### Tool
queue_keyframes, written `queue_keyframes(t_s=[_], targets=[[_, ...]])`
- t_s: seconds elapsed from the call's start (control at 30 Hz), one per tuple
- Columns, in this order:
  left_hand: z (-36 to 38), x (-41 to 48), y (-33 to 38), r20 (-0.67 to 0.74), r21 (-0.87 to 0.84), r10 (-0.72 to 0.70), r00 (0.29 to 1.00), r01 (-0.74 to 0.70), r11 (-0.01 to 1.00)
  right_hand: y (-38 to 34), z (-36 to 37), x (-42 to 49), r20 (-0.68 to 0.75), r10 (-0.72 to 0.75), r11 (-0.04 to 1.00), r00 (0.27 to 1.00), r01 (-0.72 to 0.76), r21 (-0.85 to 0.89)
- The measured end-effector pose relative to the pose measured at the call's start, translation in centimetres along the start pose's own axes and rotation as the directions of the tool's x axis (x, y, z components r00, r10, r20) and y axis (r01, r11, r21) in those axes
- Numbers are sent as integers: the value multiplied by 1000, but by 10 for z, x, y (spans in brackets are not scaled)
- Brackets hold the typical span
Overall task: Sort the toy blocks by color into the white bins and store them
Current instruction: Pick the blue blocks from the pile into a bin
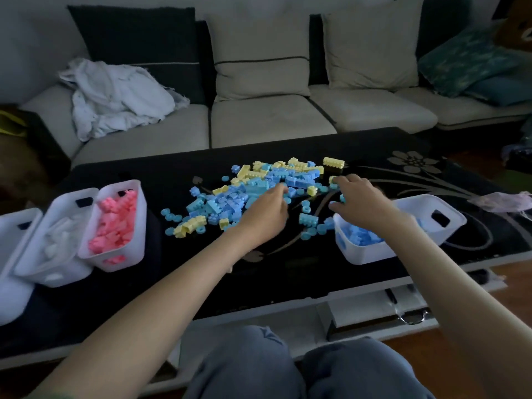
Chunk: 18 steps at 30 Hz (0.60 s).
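A loose pile of blue blocks (230, 201) and yellow blocks (253, 171) lies mid-table. My left hand (267, 208) reaches into the pile's right side, fingers curled down around blue blocks; its palm side is hidden. My right hand (359, 200) hovers just right of the pile, with a small blue piece (342, 198) pinched between thumb and curled fingers. Under my right wrist stands a white bin with blue blocks (362, 251). At the left, a white bin of pink blocks (138, 226) leans against a bin of white blocks (72, 197).
A third white bin (17, 223) sits at the far left table edge. The table (288, 272) is black glass with a flower pattern. A sofa (259, 122) with cushions and a crumpled white cloth (115, 96) stands behind. A plastic wrapper (501, 201) lies at the right.
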<state>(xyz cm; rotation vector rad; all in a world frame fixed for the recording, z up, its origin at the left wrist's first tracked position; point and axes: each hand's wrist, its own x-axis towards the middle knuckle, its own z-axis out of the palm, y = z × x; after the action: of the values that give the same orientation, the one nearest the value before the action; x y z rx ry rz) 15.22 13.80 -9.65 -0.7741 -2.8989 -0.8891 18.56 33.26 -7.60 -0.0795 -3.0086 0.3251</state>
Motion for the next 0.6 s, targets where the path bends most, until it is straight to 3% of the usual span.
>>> queue_keyframes(t_s=[0.1, 0.23, 0.37, 0.5, 0.6], targets=[[-23, -18, -63, -94, 102, -141, 986, 150, 983, -52, 17, 19, 105, -170, 982, 980, 160, 98], [-46, -45, -128, -140, 266, -252, 958, 281, 922, -106, 56, 38, 298, -346, 930, 890, 281, 238], [-49, -52, -156, -159, 318, -189, 969, 231, 919, -135, 84, 52, 379, -346, 929, 858, 258, 264], [-43, -45, -160, -165, 401, -79, 983, 141, 905, -147, 104, 65, 320, -373, 926, 871, 326, 192], [-35, -33, -159, -105, 440, -81, 991, 120, 890, -147, 108, 73, 325, -398, 914, 858, 340, 223]])
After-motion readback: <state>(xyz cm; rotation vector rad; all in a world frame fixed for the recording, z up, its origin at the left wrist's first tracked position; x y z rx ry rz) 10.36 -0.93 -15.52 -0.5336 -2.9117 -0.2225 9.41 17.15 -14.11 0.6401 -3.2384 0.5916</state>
